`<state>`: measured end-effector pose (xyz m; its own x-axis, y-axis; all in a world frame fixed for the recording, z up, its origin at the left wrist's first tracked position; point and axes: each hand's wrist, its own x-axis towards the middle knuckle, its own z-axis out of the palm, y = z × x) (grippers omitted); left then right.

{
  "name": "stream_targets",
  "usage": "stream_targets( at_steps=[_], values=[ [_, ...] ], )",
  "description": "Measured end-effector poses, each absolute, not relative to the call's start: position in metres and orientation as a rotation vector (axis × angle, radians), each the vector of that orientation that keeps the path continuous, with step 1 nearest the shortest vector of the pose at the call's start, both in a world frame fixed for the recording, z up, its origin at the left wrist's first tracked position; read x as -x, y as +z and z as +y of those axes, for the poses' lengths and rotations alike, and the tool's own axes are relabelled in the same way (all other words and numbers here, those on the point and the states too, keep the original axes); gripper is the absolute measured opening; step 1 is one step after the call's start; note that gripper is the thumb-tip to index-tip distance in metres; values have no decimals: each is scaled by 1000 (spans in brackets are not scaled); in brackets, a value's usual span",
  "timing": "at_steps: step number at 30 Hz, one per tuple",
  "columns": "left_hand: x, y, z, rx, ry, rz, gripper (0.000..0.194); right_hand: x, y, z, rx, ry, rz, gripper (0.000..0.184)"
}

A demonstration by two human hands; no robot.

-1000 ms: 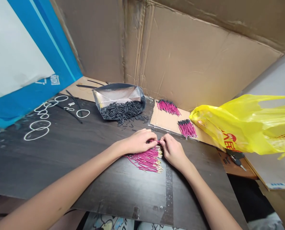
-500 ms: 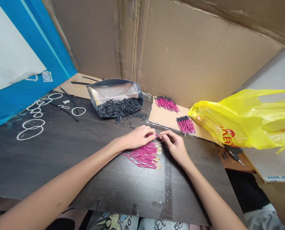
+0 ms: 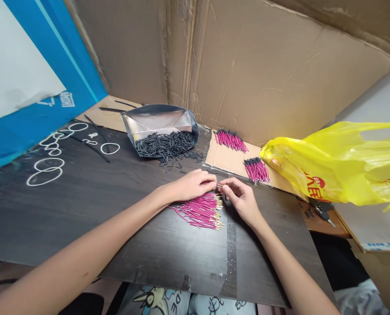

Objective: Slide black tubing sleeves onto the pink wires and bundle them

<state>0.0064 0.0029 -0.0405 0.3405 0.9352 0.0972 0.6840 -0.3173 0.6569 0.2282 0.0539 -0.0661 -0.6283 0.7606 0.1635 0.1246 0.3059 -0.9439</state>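
My left hand (image 3: 191, 185) and my right hand (image 3: 241, 199) meet fingertip to fingertip above a loose pile of short magenta wires with gold tips (image 3: 201, 211) on the dark board (image 3: 83, 205). Both hands pinch one magenta wire (image 3: 216, 185) between them; its far end is hidden by my fingers. Behind the hands a silver foil bag (image 3: 158, 122) lies open on its side, spilling small black tube pieces (image 3: 165, 145).
Two bundles of magenta wires with black ends (image 3: 230, 140) (image 3: 256, 169) lie on a cardboard sheet (image 3: 228, 162). A yellow plastic bag (image 3: 339, 170) fills the right. White rings (image 3: 47, 168) and black strips lie at the left. Cardboard walls (image 3: 263, 78) close the back.
My hands stayed together over the pile, working the single wire; my right fingers shifted a little. The view moved slightly.
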Motion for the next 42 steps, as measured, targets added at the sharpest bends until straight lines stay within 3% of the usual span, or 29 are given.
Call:
stream_targets(
  at_steps=[11,23,37,42],
  values=[
    [-6,-38,0,-2089,629,1414,29,-226,-62,47,818,1081,-2061,21],
    [-4,-33,3,-2091,643,1369,28,-227,-68,50,810,1101,-2058,22],
    [4,-45,17,-1838,911,1432,31,-189,-80,94,918,361,-2386,17],
    [3,-49,20,-1779,976,1447,31,-194,-78,91,774,601,-2319,16]
  ],
)
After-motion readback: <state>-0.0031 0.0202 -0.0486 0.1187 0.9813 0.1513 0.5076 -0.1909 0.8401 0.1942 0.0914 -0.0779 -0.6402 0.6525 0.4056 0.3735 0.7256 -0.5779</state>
